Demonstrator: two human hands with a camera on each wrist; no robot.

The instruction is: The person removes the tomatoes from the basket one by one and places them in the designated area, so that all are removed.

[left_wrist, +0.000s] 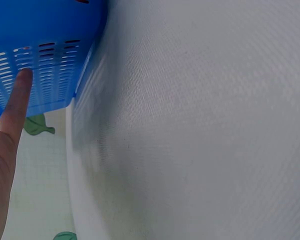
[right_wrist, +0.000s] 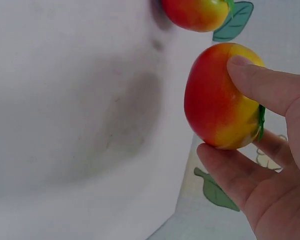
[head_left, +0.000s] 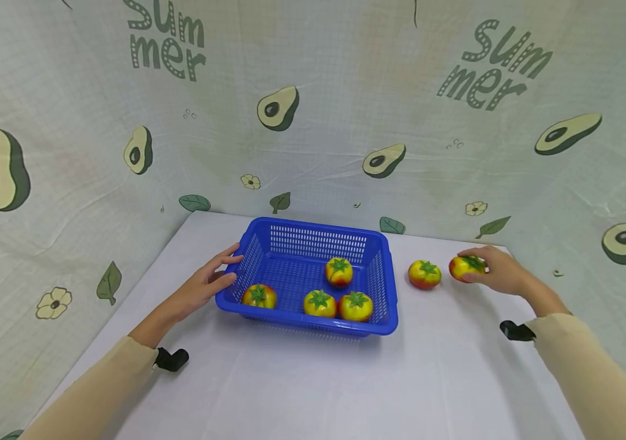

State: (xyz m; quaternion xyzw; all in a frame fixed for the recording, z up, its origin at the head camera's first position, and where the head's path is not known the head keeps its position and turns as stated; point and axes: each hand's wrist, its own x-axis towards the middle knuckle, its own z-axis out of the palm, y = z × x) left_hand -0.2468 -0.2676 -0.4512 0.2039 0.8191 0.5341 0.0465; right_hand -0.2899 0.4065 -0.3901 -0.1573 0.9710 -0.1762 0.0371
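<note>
My right hand [head_left: 496,269] pinches a red-and-yellow tomato [head_left: 463,267] with green leaves on top. In the right wrist view, the thumb and fingertips press that tomato [right_wrist: 220,97] from two sides, and a shadow lies on the table below it. Just left of it another such tomato [head_left: 424,275] sits on the table. My left hand [head_left: 208,284] is at the left end of a blue plastic basket [head_left: 313,320], fingers extended. One straight finger [left_wrist: 17,102] is against the slotted basket wall [left_wrist: 50,70] in the left wrist view.
Inside the basket, one tomato [head_left: 259,296] is at the front left, two tomatoes [head_left: 319,303] sit side by side at the front right, and another tomato [head_left: 338,271] lies behind them. A white-covered table [head_left: 345,385] meets an avocado-printed cloth [head_left: 323,201] at the back and sides.
</note>
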